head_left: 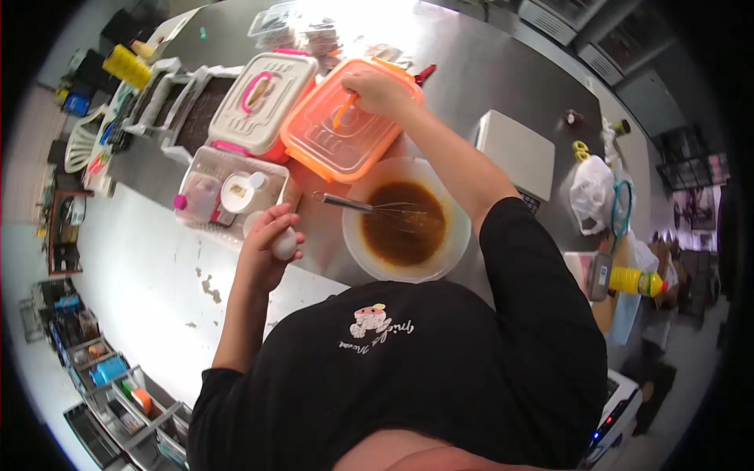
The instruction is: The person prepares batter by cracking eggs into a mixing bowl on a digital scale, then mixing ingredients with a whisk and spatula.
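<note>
My left hand [271,242] is closed around a white, rounded, egg-like thing [284,245], beside an open clear bin [206,161] of jars and containers. My right hand [381,96] reaches across to a clear box with an orange rim and lid [314,129], its fingers closed on the raised orange handle [343,111]. Under my right forearm stands a large pale bowl [458,228] with brown liquid [400,243] inside. A wire whisk [345,203] rests in it, handle over the left rim.
A white-lidded box with a pink handle [259,98] adjoins the orange one. To the right sit a flat scale [514,153], a white plastic bag [591,192], yellow-handled scissors [580,151] and a yellow bottle [635,281]. Packets and a clear tub [273,25] lie at the back.
</note>
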The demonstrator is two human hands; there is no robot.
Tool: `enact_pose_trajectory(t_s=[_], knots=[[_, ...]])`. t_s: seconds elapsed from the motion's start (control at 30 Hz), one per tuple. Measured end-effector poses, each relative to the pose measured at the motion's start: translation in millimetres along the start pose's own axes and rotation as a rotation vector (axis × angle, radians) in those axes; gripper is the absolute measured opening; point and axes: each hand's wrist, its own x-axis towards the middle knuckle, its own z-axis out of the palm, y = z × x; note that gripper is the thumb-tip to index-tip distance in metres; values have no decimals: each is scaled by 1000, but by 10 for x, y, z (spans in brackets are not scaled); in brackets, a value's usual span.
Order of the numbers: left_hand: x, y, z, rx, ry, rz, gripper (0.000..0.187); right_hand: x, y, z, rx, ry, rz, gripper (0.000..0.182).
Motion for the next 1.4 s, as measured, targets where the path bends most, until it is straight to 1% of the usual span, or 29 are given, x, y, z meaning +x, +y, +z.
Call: enact_pose_trajectory(t_s=[0.07,0.1,0.17,0.23,0.3,0.37,0.43,0.5,0.57,0.63,0.7,0.77,0.8,0.87,0.9,0.93,0.97,1.0,1.03,1.07,1.1,1.13,1.17,1.2,1.23,1.27,1.3,1.37,1.4], knots=[[11,5,-69,5,-16,-8,29,-99,-11,-184,26,197,-77,15],[17,-1,-103,3,-3,-6,29,-132,47,-316,13,193,-55,15],[35,8,-135,-6,-19,11,28,-128,192,-637,66,422,-40,16],[59,26,-139,-6,-30,18,26,-220,376,-1030,-10,418,153,15],[89,39,-116,-7,-49,28,26,-334,699,-1290,-184,450,325,14],[129,21,-84,-17,-49,38,26,-482,971,-1540,-256,484,465,14],[156,4,-71,-25,-21,-5,25,-636,1600,-1530,-374,619,374,21],[166,-3,-55,-21,-9,-13,26,-824,1658,-1662,-398,620,308,18],[173,10,-27,1,19,-33,27,-1000,1949,-1666,-461,560,417,23],[186,15,-31,0,44,-31,28,-1194,2446,-1606,-573,539,491,25],[200,-4,-43,-12,71,-26,28,-1370,2750,-1552,-674,473,658,24],[214,-28,-73,-6,92,-30,26,-1506,2935,-1556,-631,192,804,25],[219,-34,-74,-10,101,-27,26,-1498,3023,-1497,-626,190,795,25],[221,-66,-64,7,151,-46,22,-1514,3188,-1303,-420,260,1197,33],[230,-86,-88,10,157,-57,22,-1400,3309,-1205,-515,193,1209,38],[259,-116,-115,-33,150,-49,20,-1284,3400,-1107,-611,125,1220,44],[291,-129,-131,-77,138,-35,18,-1143,2829,-1066,-715,307,1042,45],[310,-125,-123,-77,135,-36,18,-878,2114,-1011,-810,488,852,47],[321,-127,-110,-106,142,-31,19,-677,2068,-757,-602,628,705,44],[327,-129,-95,-135,149,-26,20,-534,1922,-519,-323,537,510,41],[315,-122,-61,-136,147,-23,20,-429,1755,-46,-369,546,458,35],[282,-101,-16,-207,127,-21,23,-379,1238,-42,-378,178,418,36],[255,-82,-1,-277,106,-19,26,-357,1045,158,-387,84,484,36],[235,-92,-33,-272,104,-14,26,-362,1004,408,-394,-9,549,36],[209,-125,-89,-297,45,3,30,-361,1100,671,-487,-66,623,32],[185,-150,-145,-320,-15,23,35,-383,1191,865,-545,-28,611,26],[154,-171,-188,-331,2,9,42,-340,1176,913,-545,-14,611,26],[85,-212,-217,-305,5,9,42,-325,1162,988,-688,-54,588,22],[71,-245,-244,-329,2,16,44,-332,1135,1002,-741,-89,493,18]])
